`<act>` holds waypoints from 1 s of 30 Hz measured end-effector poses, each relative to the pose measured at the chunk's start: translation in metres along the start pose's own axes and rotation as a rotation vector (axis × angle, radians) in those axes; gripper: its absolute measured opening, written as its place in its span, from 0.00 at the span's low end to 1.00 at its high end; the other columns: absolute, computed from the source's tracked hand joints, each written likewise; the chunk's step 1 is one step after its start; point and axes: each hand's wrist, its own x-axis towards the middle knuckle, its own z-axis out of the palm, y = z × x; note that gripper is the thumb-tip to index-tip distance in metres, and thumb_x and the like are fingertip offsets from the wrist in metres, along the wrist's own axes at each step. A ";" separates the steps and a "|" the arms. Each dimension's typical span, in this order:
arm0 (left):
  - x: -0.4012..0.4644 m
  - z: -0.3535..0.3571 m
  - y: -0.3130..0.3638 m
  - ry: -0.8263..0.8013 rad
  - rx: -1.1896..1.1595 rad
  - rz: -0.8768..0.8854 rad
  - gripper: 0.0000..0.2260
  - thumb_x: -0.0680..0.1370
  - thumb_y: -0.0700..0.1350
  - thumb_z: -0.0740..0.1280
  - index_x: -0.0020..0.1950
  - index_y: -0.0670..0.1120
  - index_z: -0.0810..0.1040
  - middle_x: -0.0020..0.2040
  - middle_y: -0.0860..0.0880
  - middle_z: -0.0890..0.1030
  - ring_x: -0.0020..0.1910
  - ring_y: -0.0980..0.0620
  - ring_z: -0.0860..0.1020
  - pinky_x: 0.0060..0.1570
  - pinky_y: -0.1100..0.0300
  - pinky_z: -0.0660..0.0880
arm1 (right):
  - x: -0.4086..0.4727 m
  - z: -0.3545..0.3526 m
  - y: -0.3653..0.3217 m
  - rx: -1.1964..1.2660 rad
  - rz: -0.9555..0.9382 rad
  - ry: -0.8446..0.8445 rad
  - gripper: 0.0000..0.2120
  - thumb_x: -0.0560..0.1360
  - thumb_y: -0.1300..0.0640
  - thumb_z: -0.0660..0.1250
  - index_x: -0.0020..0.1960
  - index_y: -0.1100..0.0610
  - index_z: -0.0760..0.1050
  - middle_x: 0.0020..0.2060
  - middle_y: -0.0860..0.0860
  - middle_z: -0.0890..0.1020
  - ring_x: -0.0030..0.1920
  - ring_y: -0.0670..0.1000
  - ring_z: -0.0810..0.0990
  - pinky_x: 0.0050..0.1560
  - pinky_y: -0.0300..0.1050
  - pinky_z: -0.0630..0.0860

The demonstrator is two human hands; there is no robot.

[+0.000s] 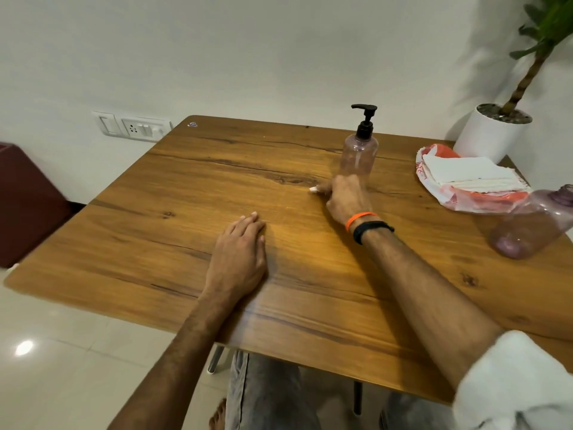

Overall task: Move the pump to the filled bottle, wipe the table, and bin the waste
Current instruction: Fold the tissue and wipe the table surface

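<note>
Our right hand (345,197) pinched a small white scrap (313,189) — the upright pump bottle (359,150) stood just beyond it — left hand (240,252) lay flat, farther off.

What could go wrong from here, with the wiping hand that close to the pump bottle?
1. The right hand, wiping with a small white scrap, is right in front of the tall clear bottle with the black pump; a forward stroke could tip it.
2. The capless purple-tinted bottle sits near the wooden table edge, beside the right forearm; a sweep back may knock it off.
</note>
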 end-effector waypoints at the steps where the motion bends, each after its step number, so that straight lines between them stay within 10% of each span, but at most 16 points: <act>1: 0.000 0.000 0.001 0.001 0.003 -0.002 0.18 0.81 0.47 0.57 0.71 0.45 0.70 0.75 0.47 0.68 0.74 0.49 0.64 0.74 0.50 0.60 | 0.001 0.004 -0.003 -0.071 -0.033 -0.041 0.22 0.74 0.67 0.62 0.62 0.48 0.78 0.54 0.56 0.83 0.52 0.58 0.81 0.55 0.51 0.80; 11: 0.001 0.000 0.003 0.029 0.024 -0.009 0.18 0.80 0.44 0.59 0.69 0.43 0.73 0.73 0.45 0.70 0.72 0.46 0.67 0.72 0.50 0.63 | -0.122 -0.001 -0.027 0.030 -0.533 -0.258 0.26 0.72 0.67 0.61 0.66 0.48 0.75 0.66 0.45 0.76 0.67 0.48 0.74 0.67 0.48 0.71; 17: 0.002 -0.002 0.003 0.008 0.015 -0.005 0.18 0.81 0.46 0.57 0.70 0.44 0.71 0.74 0.46 0.68 0.73 0.48 0.65 0.73 0.50 0.61 | -0.080 -0.019 -0.018 0.377 -0.227 -0.029 0.21 0.72 0.69 0.63 0.56 0.48 0.82 0.53 0.45 0.84 0.57 0.40 0.80 0.62 0.29 0.70; 23: 0.000 -0.005 0.005 -0.002 0.018 -0.012 0.18 0.81 0.46 0.57 0.71 0.44 0.71 0.75 0.47 0.67 0.73 0.48 0.64 0.74 0.52 0.59 | -0.003 0.010 -0.029 -0.060 -0.185 -0.119 0.22 0.74 0.67 0.62 0.61 0.47 0.79 0.55 0.55 0.83 0.55 0.56 0.80 0.58 0.50 0.78; 30: 0.000 -0.004 0.004 0.015 0.025 -0.010 0.18 0.80 0.44 0.58 0.70 0.43 0.72 0.74 0.46 0.69 0.72 0.47 0.66 0.73 0.52 0.61 | -0.084 0.010 -0.035 -0.006 -0.539 -0.226 0.25 0.70 0.68 0.63 0.65 0.50 0.77 0.63 0.48 0.79 0.64 0.52 0.76 0.64 0.48 0.72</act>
